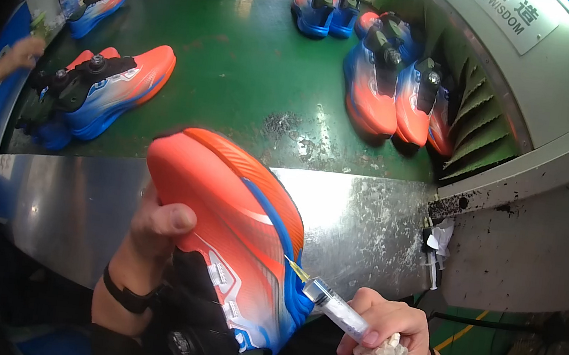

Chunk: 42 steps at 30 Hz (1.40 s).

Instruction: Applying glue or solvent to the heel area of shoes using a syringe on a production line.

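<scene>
Sneaker [251, 226], one, coral fading to white and blue, with black collar and lacing dial. Location: raised in front of me, over the near edge of the metal sheet [43, 199].
Handling, my judgement: light; upper soft and liable to dent, sole firmer but springy; smooth skin perhaps a little slippery; finish easily marked. Best hold: around the forefoot, thumb on the upper, clear of the sole seam.
Orientation: long axis slanting; toe up and left, away from me; heel low and right, nearer me; sole edge turned right.
Left hand [158, 223]: clasping the forefoot side, thumb flat on the upper; remaining fingers hidden behind.
Right hand [393, 330]: curled round a syringe [336, 308] and a white wad [383, 350]; needle at the seam, contact I cannot tell.
</scene>
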{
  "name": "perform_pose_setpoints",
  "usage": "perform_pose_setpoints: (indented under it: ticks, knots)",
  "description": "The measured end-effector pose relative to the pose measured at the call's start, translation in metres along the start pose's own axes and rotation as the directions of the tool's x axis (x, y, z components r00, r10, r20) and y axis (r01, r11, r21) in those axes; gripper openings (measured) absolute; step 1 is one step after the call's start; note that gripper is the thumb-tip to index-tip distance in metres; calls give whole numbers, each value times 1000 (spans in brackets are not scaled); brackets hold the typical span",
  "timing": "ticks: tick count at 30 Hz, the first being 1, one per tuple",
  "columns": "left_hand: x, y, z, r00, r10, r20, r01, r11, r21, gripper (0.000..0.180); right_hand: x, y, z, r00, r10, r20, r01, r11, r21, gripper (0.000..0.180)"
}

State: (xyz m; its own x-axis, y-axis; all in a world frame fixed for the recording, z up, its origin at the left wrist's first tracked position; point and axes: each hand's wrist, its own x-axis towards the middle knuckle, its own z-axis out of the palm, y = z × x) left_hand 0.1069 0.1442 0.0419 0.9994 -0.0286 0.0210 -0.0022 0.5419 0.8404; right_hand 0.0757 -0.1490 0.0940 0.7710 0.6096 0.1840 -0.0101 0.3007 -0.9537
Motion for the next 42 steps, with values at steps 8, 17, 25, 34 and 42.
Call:
perform_pose_setpoints:
  ticks: [8, 17, 25, 34, 42]
  knots:
    - [-22, -11, -18, 999, -26, -39, 29, 996, 83, 69, -18, 15, -7, 999, 46, 29, -47, 998, 50, 52]
    - [12, -23, -48, 982, -112, -153, 127, 988, 90, 63, -45, 33, -10, 997, 62, 38, -66, 990, 122, 50]
    - [-150, -12, -93, 951, -192, -241, 228, 965, 131, 59, -75, 44, -18, 999, 31, -19, -29, 993, 111, 51]
    - [-107, -9, -108, 917, -220, -334, 292, 939, 181, 54, -95, 66, -18, 996, 30, -90, -16, 988, 154, 51]
    - [-129, 32, -140, 904, -211, -373, 319, 913, 254, 50, -86, 81, -16, 992, -67, -108, 76, 994, 76, 50]
